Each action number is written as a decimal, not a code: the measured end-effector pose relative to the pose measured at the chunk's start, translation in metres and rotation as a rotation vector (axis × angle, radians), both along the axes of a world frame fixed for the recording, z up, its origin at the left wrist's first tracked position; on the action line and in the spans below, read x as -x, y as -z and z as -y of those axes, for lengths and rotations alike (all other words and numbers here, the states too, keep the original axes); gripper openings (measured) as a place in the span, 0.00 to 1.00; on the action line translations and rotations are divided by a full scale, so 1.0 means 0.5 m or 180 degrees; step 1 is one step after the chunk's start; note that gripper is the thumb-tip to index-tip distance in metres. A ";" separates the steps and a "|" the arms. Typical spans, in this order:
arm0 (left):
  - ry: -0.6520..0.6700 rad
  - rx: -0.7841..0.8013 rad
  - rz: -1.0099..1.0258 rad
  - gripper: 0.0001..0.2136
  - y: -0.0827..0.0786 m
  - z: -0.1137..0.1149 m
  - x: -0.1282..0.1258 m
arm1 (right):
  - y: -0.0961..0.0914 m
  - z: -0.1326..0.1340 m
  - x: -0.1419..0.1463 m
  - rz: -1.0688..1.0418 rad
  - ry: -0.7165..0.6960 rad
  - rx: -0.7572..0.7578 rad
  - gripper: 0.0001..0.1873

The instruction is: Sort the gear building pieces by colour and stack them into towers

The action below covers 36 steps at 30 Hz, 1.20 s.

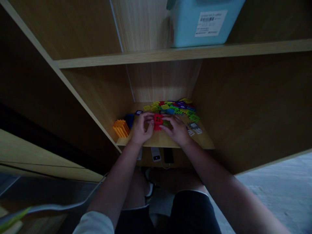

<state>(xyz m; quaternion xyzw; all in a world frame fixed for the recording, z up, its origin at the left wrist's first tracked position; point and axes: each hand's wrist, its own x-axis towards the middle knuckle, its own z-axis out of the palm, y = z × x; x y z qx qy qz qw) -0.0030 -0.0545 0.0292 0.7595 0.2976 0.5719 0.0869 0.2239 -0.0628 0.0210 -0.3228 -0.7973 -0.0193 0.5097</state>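
Between my two hands, just above the middle shelf, are red plastic interlocking pieces [158,119], one with square window openings. My left hand [143,127] grips them from the left with thumb and fingers. From the other side my right hand [175,127] holds the same red pieces, its fingers curled round the edge. Behind the hands lies a loose pile of colourful interlocking pieces [164,106] in yellow, green, blue, red and purple. A stack of orange pieces [121,128] stands left of my left hand, with dark blue pieces [129,120] beside it.
White and grey window-shaped pieces [195,127] lie right of my right hand. Wooden side panels [102,94] enclose the shelf. A light blue bin [187,26] stands on the board above. Below are a white power bank [155,154] with a cable and a black phone [168,155].
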 end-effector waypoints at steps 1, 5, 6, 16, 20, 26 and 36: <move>0.0008 0.0002 -0.0054 0.17 0.002 -0.002 0.005 | 0.000 0.000 0.000 -0.0068 0.0053 0.0043 0.16; -0.0071 -0.0144 -0.0457 0.22 0.005 -0.004 0.022 | 0.002 -0.002 -0.002 -0.0173 0.0091 0.0200 0.14; -0.0089 -0.0187 -0.0507 0.21 0.005 -0.003 0.023 | 0.002 -0.001 -0.002 -0.0156 0.0027 0.0201 0.13; -0.0060 -0.0383 -0.0480 0.09 0.000 0.005 0.014 | -0.007 0.004 0.000 -0.0159 -0.0294 0.0246 0.10; -0.0025 -0.0353 -0.0435 0.10 0.003 0.004 0.016 | -0.005 0.003 0.000 -0.0305 -0.0319 0.0383 0.10; -0.0145 0.0358 -0.0159 0.23 0.018 -0.012 0.028 | 0.003 -0.010 0.001 -0.0333 -0.0114 0.0529 0.09; 0.0304 0.1190 -0.0445 0.39 0.046 -0.045 0.035 | 0.025 -0.022 0.002 -0.0076 0.0208 0.0884 0.15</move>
